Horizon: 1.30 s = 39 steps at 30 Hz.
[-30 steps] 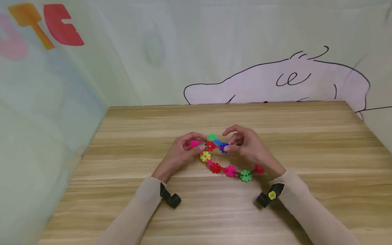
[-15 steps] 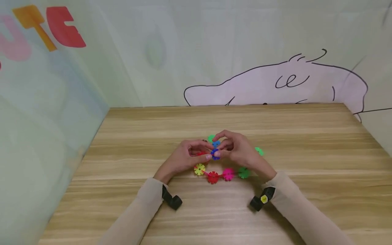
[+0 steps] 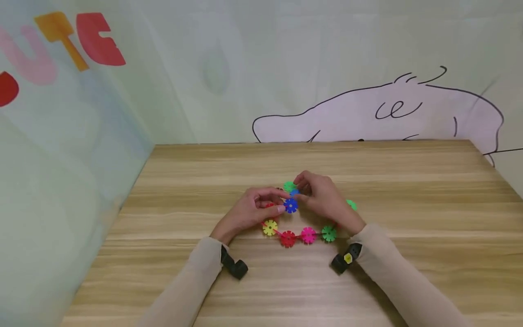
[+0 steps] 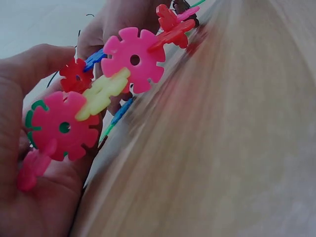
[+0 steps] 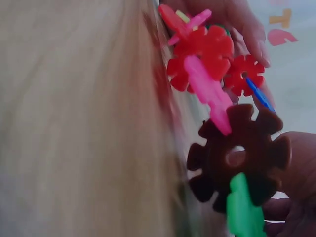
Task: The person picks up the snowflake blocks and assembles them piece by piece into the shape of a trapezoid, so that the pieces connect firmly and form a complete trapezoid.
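Note:
A chain of colourful plastic snowflake discs curves across the table between the two hands. My left hand [image 3: 247, 211] grips it by a red disc [image 4: 74, 76], thumb in front and fingers behind. A dark blue disc [image 3: 290, 205] juts from that red disc, close to the left thumb tip. My right hand [image 3: 327, 197] has its bent fingers and thumb at a light blue disc [image 3: 295, 194], beside a green disc [image 3: 289, 186]; whether it pinches the light blue one is unclear. The right wrist view shows a brown disc [image 5: 212, 158] near the right hand.
Nearer the person, the chain runs through a yellow disc [image 3: 269, 227], a red one, a pink disc [image 3: 308, 235] and a green one, then under the right wrist. The wooden table [image 3: 196, 177] meets a printed wall [image 3: 184, 91] at the back and left.
Both hands have brought the dark blue disc lower, and the right thumb has come off it toward the light blue disc. The chain's near part has shifted left and spread on the table.

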{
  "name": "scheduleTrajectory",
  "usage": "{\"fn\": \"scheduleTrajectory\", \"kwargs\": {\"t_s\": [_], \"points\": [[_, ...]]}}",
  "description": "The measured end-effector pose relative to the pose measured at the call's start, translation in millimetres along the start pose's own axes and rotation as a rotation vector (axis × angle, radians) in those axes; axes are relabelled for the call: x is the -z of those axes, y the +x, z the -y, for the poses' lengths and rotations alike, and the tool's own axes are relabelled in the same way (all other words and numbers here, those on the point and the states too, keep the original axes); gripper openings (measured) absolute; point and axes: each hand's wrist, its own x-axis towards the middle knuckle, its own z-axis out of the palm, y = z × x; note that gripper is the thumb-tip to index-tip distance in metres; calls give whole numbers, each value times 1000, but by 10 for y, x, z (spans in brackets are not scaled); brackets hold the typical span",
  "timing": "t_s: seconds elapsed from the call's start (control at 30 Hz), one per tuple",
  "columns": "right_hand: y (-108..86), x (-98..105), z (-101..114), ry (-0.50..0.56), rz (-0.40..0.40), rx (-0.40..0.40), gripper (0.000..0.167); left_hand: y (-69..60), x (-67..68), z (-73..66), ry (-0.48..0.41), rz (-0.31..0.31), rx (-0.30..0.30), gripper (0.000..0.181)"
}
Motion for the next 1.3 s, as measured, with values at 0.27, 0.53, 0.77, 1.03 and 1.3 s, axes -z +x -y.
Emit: {"fn": "scheduleTrajectory", "kwargs": {"t_s": [0.27, 0.53, 0.77, 1.03, 1.3], "points": [[-26, -29, -17, 21, 10, 8, 31, 1, 11, 14, 7, -21, -6, 33], [-60, -44, -12, -97, 51, 108, 40, 6, 34, 33, 15, -25, 2, 33], [-75, -39, -51, -32, 62, 91, 40, 17, 26, 33, 10, -20, -4, 34], [-114, 92, -62, 151, 55, 21, 26, 16, 23, 34, 16, -24, -4, 33], [-171, 200, -40, 248, 32, 52, 17, 24, 40, 57, -22, -25, -11, 33]]}}
